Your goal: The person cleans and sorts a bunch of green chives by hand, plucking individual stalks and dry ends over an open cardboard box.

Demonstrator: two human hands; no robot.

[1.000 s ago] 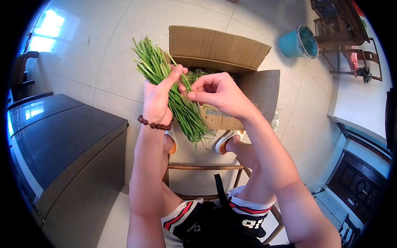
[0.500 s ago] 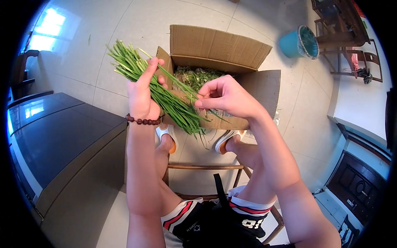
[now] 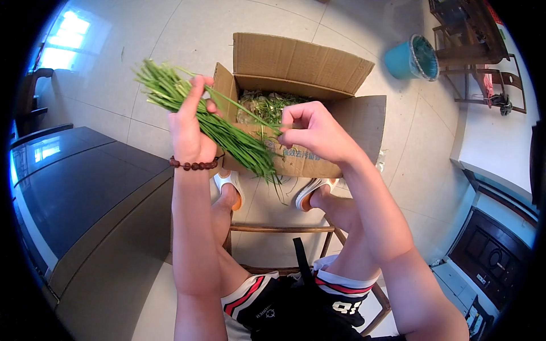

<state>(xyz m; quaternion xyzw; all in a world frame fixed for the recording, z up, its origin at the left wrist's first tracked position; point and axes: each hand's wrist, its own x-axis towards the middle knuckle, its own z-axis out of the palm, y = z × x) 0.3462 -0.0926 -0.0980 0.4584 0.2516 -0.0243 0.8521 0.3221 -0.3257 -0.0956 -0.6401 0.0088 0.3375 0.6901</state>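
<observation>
A thick bunch of long green chives [image 3: 236, 136] lies across my left hand [image 3: 196, 122], whose thumb and fingers are closed round it. The pale cut ends point to the upper left, and the thin tips droop to the lower right. My right hand [image 3: 310, 129] pinches the tip end of a few stalks [image 3: 244, 109] that slant away from the bunch. Below both hands stands an open cardboard box [image 3: 301, 62] with loose green trimmings [image 3: 273, 105] inside. Part of the box front is hidden behind the chives.
A dark cabinet [image 3: 74, 182] stands close on my left. Farther off at the right are a turquoise bin [image 3: 401, 59] with a plastic liner and a wooden table [image 3: 475, 54]. My feet in white shoes [image 3: 230, 184] rest on the tiled floor just before the box.
My left hand and the bunch have shifted slightly left. The right hand has moved a little right, still pinching stalks, and more of the printing on the box front shows.
</observation>
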